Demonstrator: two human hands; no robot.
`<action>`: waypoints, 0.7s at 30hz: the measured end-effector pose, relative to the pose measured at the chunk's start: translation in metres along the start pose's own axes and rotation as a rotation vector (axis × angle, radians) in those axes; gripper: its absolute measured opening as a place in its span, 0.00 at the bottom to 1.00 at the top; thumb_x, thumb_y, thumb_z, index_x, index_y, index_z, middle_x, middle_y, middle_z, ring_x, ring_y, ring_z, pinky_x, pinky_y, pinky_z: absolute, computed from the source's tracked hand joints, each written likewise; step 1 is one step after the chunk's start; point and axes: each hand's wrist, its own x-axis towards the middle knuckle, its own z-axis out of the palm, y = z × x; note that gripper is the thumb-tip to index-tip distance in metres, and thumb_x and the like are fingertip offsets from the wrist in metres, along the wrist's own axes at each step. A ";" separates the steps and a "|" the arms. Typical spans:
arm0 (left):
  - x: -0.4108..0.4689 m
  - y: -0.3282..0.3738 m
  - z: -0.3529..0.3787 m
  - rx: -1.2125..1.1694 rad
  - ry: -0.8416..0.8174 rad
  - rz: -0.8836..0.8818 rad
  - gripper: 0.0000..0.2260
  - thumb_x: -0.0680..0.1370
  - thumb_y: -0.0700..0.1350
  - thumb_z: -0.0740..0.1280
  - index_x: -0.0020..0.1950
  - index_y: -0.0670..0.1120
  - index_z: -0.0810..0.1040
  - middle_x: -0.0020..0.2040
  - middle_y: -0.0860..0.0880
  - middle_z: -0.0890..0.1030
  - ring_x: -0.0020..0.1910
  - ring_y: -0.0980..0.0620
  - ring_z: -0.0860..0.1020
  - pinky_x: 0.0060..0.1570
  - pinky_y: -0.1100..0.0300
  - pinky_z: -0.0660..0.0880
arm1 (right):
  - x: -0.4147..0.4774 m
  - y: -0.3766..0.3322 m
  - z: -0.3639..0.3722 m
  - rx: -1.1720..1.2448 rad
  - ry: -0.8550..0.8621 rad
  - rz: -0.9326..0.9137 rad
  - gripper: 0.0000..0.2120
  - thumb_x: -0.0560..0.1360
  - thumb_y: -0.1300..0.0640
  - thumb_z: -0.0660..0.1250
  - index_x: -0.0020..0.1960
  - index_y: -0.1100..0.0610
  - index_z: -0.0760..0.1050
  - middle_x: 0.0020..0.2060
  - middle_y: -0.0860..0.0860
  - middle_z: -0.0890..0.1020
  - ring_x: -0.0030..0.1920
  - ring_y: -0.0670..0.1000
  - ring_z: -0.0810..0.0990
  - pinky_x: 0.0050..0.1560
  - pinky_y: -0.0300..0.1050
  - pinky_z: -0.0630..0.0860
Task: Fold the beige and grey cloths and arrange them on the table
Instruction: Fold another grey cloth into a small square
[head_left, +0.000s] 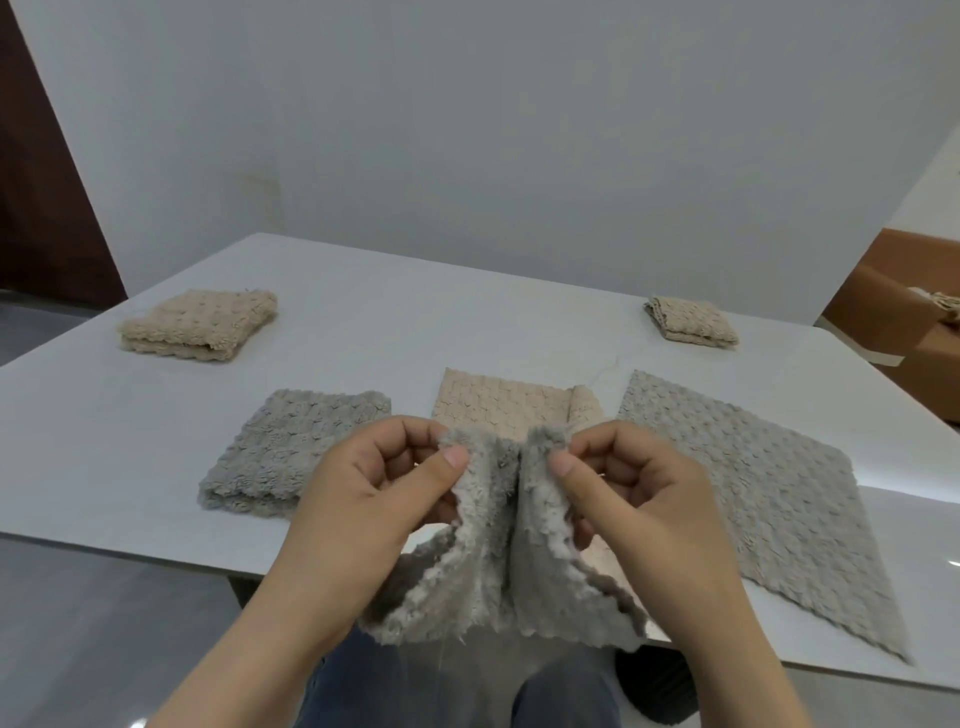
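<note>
Grey cloth (511, 561) hangs over the table (467, 322) at its near edge, top corners pinched by left hand (363, 499) and right hand (639, 493). Best to bring the corners squarely together, edges matched, before creasing.

— How much of the middle beige cloth (498, 405) shows?
— Only its far part. The held grey cloth (498, 561) and both hands cover the rest.
— And the grip?
— The left hand (363, 493) and right hand (639, 493) show their thumbs in front; the fingers behind the cloth's top edge are hidden.
— At the right?
— The tabletop (156, 467) and the brown furniture (883, 312) run off the frame. The pale thing (935, 301) on the furniture is too small to tell.
</note>
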 end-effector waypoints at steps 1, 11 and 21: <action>-0.001 0.000 0.002 0.013 -0.002 0.012 0.01 0.73 0.38 0.69 0.43 0.41 0.79 0.29 0.52 0.76 0.27 0.55 0.76 0.32 0.67 0.75 | -0.001 -0.001 0.003 0.022 -0.017 0.001 0.04 0.72 0.63 0.71 0.39 0.61 0.78 0.27 0.55 0.78 0.23 0.49 0.74 0.28 0.39 0.74; -0.007 0.006 0.011 0.028 -0.026 0.043 0.11 0.66 0.46 0.70 0.44 0.41 0.80 0.32 0.51 0.79 0.31 0.55 0.78 0.35 0.65 0.77 | -0.007 -0.001 0.015 0.092 -0.117 -0.037 0.06 0.73 0.55 0.70 0.40 0.57 0.80 0.30 0.52 0.81 0.28 0.50 0.78 0.31 0.40 0.76; -0.011 0.009 0.011 -0.023 -0.070 0.068 0.06 0.70 0.38 0.69 0.45 0.38 0.80 0.31 0.51 0.80 0.30 0.60 0.78 0.33 0.70 0.74 | -0.001 0.003 0.013 0.151 -0.205 -0.012 0.11 0.72 0.60 0.68 0.55 0.55 0.79 0.28 0.53 0.80 0.27 0.51 0.79 0.29 0.41 0.75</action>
